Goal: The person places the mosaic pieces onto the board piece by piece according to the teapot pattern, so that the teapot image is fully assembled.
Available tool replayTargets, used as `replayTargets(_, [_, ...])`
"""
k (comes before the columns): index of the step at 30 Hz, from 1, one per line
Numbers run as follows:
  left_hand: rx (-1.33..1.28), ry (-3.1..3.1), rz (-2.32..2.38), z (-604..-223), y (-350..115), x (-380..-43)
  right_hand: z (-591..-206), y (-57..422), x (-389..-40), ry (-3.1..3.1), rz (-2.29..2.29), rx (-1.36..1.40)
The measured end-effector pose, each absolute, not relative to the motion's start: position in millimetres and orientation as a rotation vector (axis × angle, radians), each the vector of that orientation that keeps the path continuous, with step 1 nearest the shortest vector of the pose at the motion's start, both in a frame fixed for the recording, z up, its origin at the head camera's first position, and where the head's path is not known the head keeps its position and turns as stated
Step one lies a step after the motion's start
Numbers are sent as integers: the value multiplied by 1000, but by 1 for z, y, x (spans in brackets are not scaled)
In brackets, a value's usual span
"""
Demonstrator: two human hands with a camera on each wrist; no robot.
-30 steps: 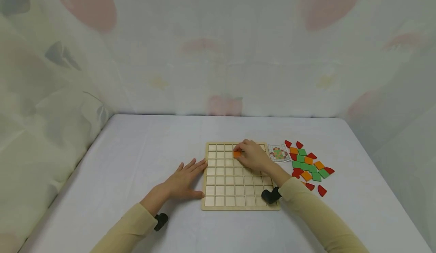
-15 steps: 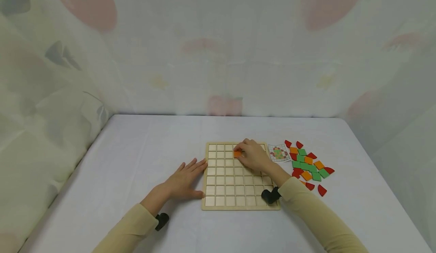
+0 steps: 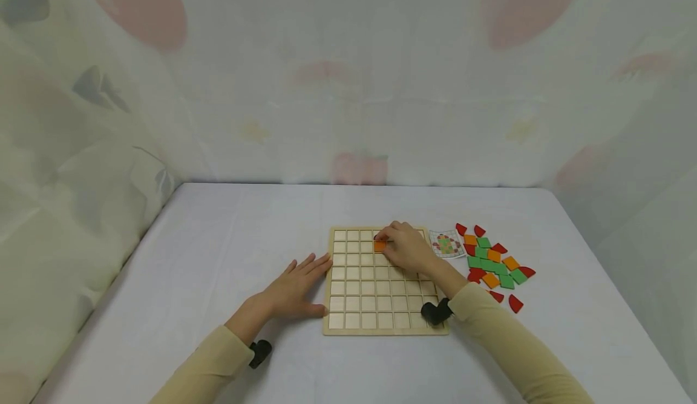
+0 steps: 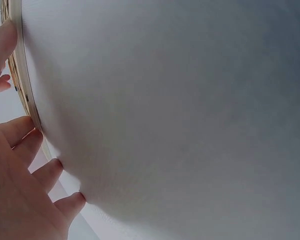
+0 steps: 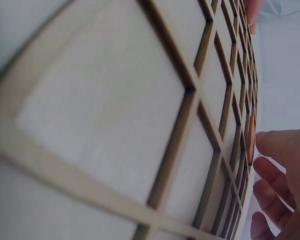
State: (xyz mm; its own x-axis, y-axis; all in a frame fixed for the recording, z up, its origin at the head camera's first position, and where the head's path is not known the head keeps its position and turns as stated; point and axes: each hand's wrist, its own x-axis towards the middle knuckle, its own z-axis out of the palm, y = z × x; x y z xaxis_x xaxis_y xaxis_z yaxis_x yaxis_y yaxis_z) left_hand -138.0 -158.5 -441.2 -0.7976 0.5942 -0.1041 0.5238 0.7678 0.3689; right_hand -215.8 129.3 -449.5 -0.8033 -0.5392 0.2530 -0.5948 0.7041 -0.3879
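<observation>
A wooden grid board (image 3: 353, 287) lies on the white table. Along its left edge rests my left hand (image 3: 294, 289), fingers spread, with fingertips and thumb touching the rim; the left wrist view shows the fingers (image 4: 47, 175) at that side rim. Over the board's upper part my right hand (image 3: 407, 248) has its fingers curled at an orange square tile (image 3: 379, 246), which sits in a cell near the top. In the right wrist view the thumb is right at the tile (image 5: 250, 137). A small dark-red spot shows by the fingertips just above the tile, mostly hidden.
A small pattern card (image 3: 446, 244) lies right of the board. Beyond it is a loose spread of pieces: green squares (image 3: 488, 265), orange squares (image 3: 510, 263) and red quarter-circles (image 3: 515, 303). The right sleeve (image 3: 506, 337) passes close in front of them.
Both hands stay almost in place. The right fingertips have shifted slightly, and more of the orange tile shows, with a dark-red spot above it.
</observation>
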Motion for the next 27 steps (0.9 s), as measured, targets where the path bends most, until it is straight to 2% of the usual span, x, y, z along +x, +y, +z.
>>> replayTargets(12, [868, 2742, 459, -442, -159, -139, -429, 155, -208, -2754, 634, 981])
replayTargets(18, [869, 2741, 460, -442, -159, -139, -416, 178, -199, -2811, 678, 942])
replayTargets(27, [861, 2740, 452, -441, -159, -139, -415, 219, -188, -2736, 768, 966])
